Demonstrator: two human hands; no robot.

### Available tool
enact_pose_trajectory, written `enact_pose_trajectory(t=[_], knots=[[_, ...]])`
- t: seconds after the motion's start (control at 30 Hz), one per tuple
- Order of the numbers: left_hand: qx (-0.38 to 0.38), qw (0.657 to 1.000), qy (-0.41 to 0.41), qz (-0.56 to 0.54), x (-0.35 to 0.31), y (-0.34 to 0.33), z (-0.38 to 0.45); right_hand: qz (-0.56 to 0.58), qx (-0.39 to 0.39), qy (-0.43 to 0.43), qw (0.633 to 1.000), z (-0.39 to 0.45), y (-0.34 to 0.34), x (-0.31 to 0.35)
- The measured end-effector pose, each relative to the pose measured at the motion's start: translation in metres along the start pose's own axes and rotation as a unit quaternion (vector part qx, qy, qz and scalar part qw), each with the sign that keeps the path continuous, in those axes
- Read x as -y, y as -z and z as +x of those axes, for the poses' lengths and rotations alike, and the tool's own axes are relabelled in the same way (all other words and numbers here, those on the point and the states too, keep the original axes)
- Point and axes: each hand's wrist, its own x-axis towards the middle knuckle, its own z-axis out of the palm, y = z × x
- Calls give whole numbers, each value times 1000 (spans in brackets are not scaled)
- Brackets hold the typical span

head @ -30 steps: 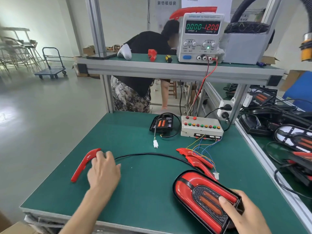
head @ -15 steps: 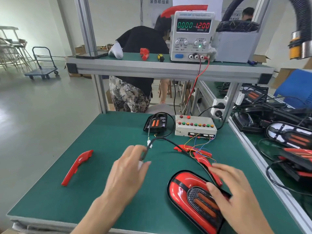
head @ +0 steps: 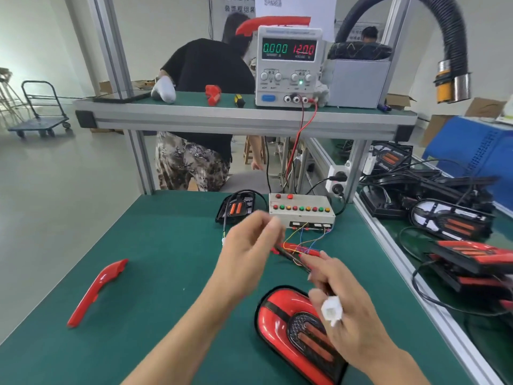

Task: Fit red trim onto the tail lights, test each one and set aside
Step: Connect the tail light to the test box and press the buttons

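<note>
A tail light (head: 280, 318) with red trim fitted lies on the green bench (head: 155, 273) at the front right. My right hand (head: 347, 315) hovers over it and pinches a white connector (head: 331, 312). My left hand (head: 249, 254), blurred, is raised mid-bench with its fingers curled round the end of the black cable (head: 291, 257) that runs towards the tail light. One loose red trim piece (head: 97, 290) lies at the left. More red trim pieces (head: 302, 250) lie behind my hands, under coloured wires.
A test box (head: 301, 213) with coloured buttons stands at the back, beside a second tail light (head: 236, 208). The power supply (head: 288, 65) on the shelf reads 0.000 and 12.00. Several tail lights (head: 455, 226) and cables crowd the right-hand bench. A person stands behind the shelf.
My left hand left the loose trim piece, took up the black cable and lifted it. My right hand let go of the tail light and picked up the white connector.
</note>
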Motion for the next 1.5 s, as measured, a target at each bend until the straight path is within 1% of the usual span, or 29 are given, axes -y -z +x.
enact_pose_trajectory(t=[0.03, 0.07, 0.1, 0.13, 0.17, 0.23, 0.3, 0.37, 0.4, 0.47, 0.5, 0.53, 0.57, 0.6, 0.63, 0.67, 0.7, 0.73, 0.77, 0.8, 0.83, 0.87, 0.93, 1.0, 1.1, 1.2, 1.27, 1.33, 1.5], knots=[[19, 999, -3, 30, 3, -9, 18, 46, -19, -25, 998, -3, 1, 2], [64, 995, -7, 73, 7, -20, 37, 98, -39, -50, 993, -5, 2, 5], [123, 985, -11, 121, 12, -34, 54, 161, -62, -75, 982, -5, 0, 8], [181, 969, -15, 165, 16, -48, 69, 237, -87, -103, 962, -5, -3, 12], [234, 951, -17, 202, 21, -61, 80, 321, -117, -136, 930, -4, -5, 17], [326, 905, -15, 273, 29, -84, 95, 462, -178, -214, 842, -2, -9, 22], [392, 853, -19, 344, 40, -102, 100, 534, -218, -288, 765, -2, -10, 22], [425, 793, -40, 434, 51, -118, 99, 572, -245, -334, 708, -1, -9, 20], [430, 764, -54, 478, 57, -124, 97, 583, -260, -347, 687, 0, -7, 18], [432, 716, -77, 542, 65, -133, 91, 598, -282, -358, 659, 2, -3, 14], [431, 703, -82, 560, 68, -135, 89, 603, -287, -359, 652, 3, -1, 11], [427, 700, -83, 566, 70, -136, 87, 603, -289, -360, 651, 5, 3, 8], [418, 705, -86, 567, 73, -136, 87, 598, -289, -361, 654, 7, 7, 5], [401, 717, -95, 562, 75, -134, 87, 591, -288, -364, 660, 10, 11, 1], [379, 739, -104, 547, 77, -131, 88, 584, -285, -369, 664, 13, 16, -3], [354, 776, -102, 512, 78, -129, 90, 577, -283, -376, 667, 17, 20, -8], [324, 828, -83, 450, 78, -125, 92, 568, -281, -384, 671, 21, 25, -14], [292, 884, -48, 362, 77, -120, 94, 554, -282, -395, 677, 26, 30, -21], [257, 928, -14, 268, 76, -113, 97, 536, -285, -407, 682, 32, 33, -28], [223, 957, 16, 184, 76, -105, 100, 514, -289, -422, 689, 39, 35, -35], [197, 972, 41, 124, 76, -97, 103, 488, -292, -437, 697, 45, 36, -42], [181, 978, 60, 86, 76, -90, 105, 458, -290, -451, 709, 51, 36, -49], [163, 982, 84, 48, 79, -80, 105, 394, -267, -471, 743, 62, 32, -62], [134, 986, 95, 18, 83, -75, 104, 325, -211, -471, 792, 69, 27, -73], [101, 990, 101, -14, 91, -71, 103, 219, -119, -438, 864, 74, 22, -81], [77, 988, 120, -56, 96, -69, 104, 83, -100, -389, 912, 74, 20, -87], [58, 987, 127, -78, 99, -68, 104, -2, -80, -358, 930, 72, 19, -90], [49, 987, 121, -95, 101, -67, 104, -40, -52, -332, 941, 69, 17, -92], [55, 987, 106, -106, 103, -68, 103, -27, -7, -330, 944, 68, 11, -87]])
